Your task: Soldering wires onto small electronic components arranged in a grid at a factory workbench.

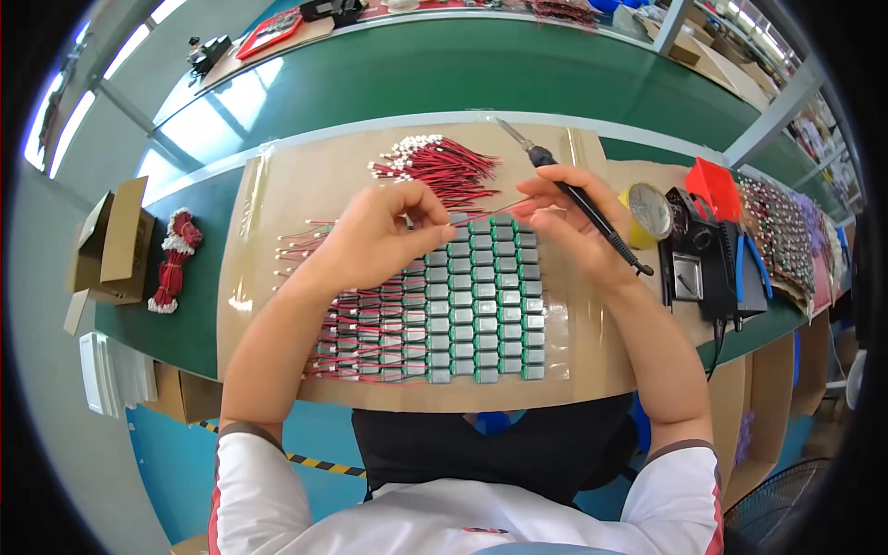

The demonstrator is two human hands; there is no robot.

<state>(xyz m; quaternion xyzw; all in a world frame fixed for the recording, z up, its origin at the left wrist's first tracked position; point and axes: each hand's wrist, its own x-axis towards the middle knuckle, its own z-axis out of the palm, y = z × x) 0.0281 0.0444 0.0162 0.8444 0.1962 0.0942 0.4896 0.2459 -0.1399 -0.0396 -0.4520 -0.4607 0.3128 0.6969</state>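
Observation:
My left hand (393,231) is closed in a pinch on one end of a thin red wire (490,212). The wire stretches across to the fingertips of my right hand (583,217). That hand also holds a black soldering iron (592,215), its metal tip pointing up and away to the left. Beneath both hands lie rows of small grey battery cells (461,314) with green edges. Red wire leads with white connectors (356,338) extend over the left rows. Beyond my hands is a pile of red and black leads with white connectors (435,166).
Brown cardboard (254,305) covers the green bench. On the right are a tape roll (649,215), a soldering station (698,245), a red bin (712,188) and blue-handled pliers (754,264). An opened carton (125,236) and bundled leads (174,264) sit at left.

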